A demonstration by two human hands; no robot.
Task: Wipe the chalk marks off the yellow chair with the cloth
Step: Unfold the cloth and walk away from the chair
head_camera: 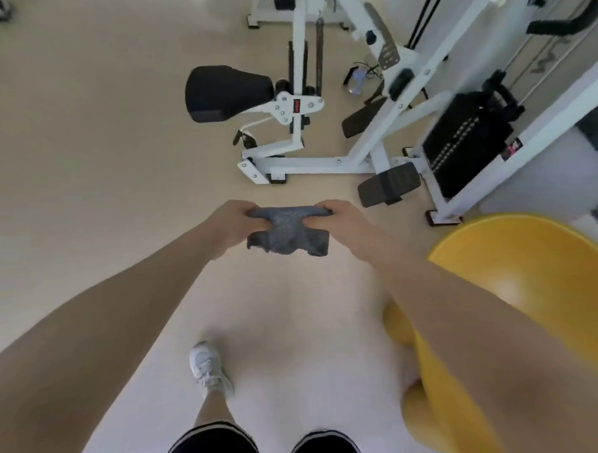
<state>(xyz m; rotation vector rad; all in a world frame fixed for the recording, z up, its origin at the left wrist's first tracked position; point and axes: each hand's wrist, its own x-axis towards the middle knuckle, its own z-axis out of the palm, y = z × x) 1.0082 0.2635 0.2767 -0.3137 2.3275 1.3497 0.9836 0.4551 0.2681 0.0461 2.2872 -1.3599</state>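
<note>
Both bare arms are stretched forward, converging at mid-scene. The left hand (231,227) and the right hand (342,224) are held level, fingers curled, each gripping the crumpled grey cloth (288,235) between them.

Beige smooth floor (99,149) all around. Up top there's a white steel-frame gym machine (322,162) with a black padded seat (225,92), a black weight stack (465,147) on its right side and two black ribbed foot pedals (388,184). A small blue bottle-looking thing (357,80) lies on the floor behind the frame, too blurry to tell. One white sneaker (208,367) lower down, black shorts with white trim (211,446) at the bottom edge.
</note>
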